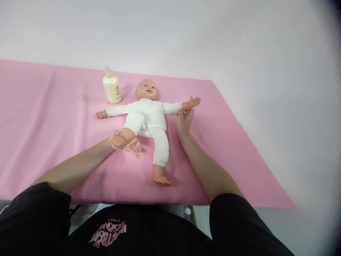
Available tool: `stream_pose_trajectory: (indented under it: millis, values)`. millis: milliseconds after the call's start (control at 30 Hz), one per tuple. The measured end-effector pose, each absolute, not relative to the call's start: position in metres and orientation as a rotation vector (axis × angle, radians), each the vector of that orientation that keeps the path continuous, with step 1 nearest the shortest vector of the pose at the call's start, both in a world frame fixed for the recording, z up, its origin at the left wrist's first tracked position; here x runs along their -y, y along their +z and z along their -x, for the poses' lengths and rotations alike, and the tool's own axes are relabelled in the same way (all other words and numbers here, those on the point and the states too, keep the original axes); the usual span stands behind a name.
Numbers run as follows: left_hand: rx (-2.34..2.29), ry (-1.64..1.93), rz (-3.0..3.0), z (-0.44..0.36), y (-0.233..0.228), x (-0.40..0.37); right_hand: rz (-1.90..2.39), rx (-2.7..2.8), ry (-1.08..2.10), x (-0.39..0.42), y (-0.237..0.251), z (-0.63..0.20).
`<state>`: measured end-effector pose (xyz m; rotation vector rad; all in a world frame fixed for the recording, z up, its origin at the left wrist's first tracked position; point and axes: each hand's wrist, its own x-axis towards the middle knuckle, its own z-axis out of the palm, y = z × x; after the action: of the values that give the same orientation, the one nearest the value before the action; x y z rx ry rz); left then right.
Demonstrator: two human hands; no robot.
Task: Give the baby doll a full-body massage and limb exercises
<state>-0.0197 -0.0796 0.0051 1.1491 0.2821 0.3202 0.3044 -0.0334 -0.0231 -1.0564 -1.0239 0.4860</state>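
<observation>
Doll (pixel 152 113) on the table (pixel 229 149), pump bottle (pixel 112 88) left of its head (pixel 146 89)

And here's the doll (pixel 153 111), flat on its back in white on the pink surface (pixel 226 153), head at the far side! The left hand's grip (pixel 132 145) cups its bent leg, the right hand's grip (pixel 184 122) curls at the right-side forearm; a pump bottle (pixel 112 88) stands far left.

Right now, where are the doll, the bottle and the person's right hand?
Doll (pixel 152 113), head view: white chest.
Bottle (pixel 112 90), head view: body.
Right hand (pixel 184 124), head view: between wrist and fingers.
</observation>
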Motion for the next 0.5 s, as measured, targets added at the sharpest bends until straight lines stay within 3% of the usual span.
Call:
stream_pose_trajectory:
  millis: [200, 500]
  values:
    - [-0.237, 0.450, -0.835, 0.021, 0.024, 0.083, 0.996, 1.434, 0.271, 0.053, -0.013, -0.281]
    - [-0.276, 0.510, -0.718, 0.015, 0.013, 0.082, 1.008, 1.848, 0.038, 0.062, -0.006, -0.275]
